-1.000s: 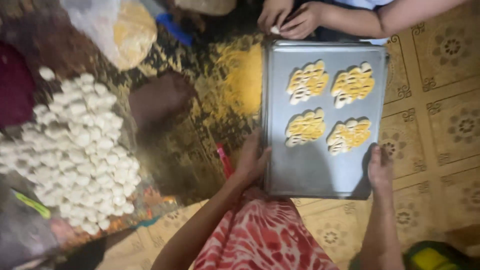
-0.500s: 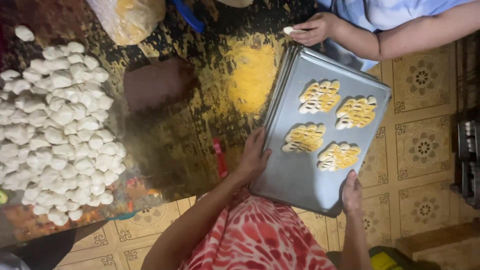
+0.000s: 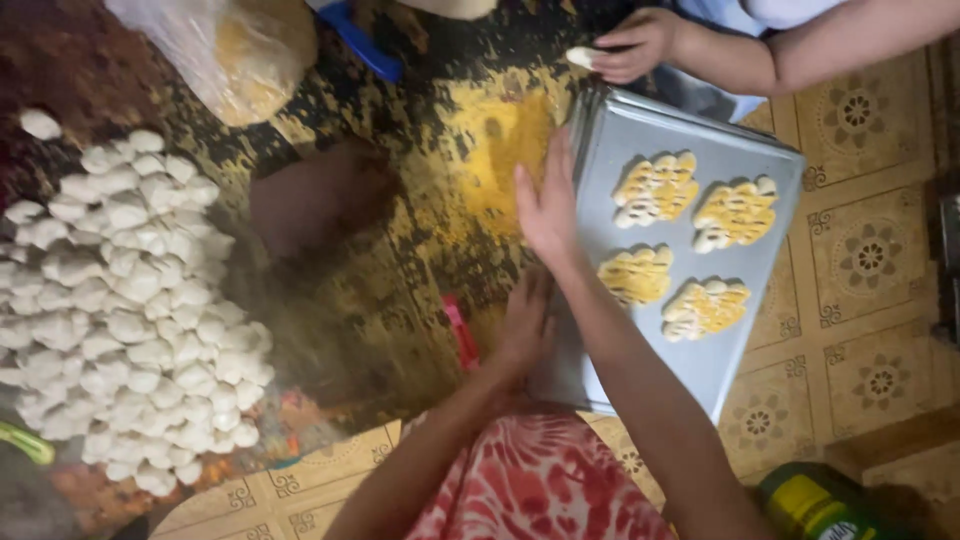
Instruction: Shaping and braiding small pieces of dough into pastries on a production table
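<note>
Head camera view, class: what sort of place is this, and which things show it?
Probably a home floor used for baking: a metal baking tray of shaped pastries, a heap of white dough pieces, and patterned floor tiles.

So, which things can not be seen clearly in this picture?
Head view:
- Near left corner of the metal tray: hidden under the left hand and the right forearm.
- Green bottle: cut off by the bottom edge.
- Contents of the plastic bag: blurred, cut by the top edge.
</note>
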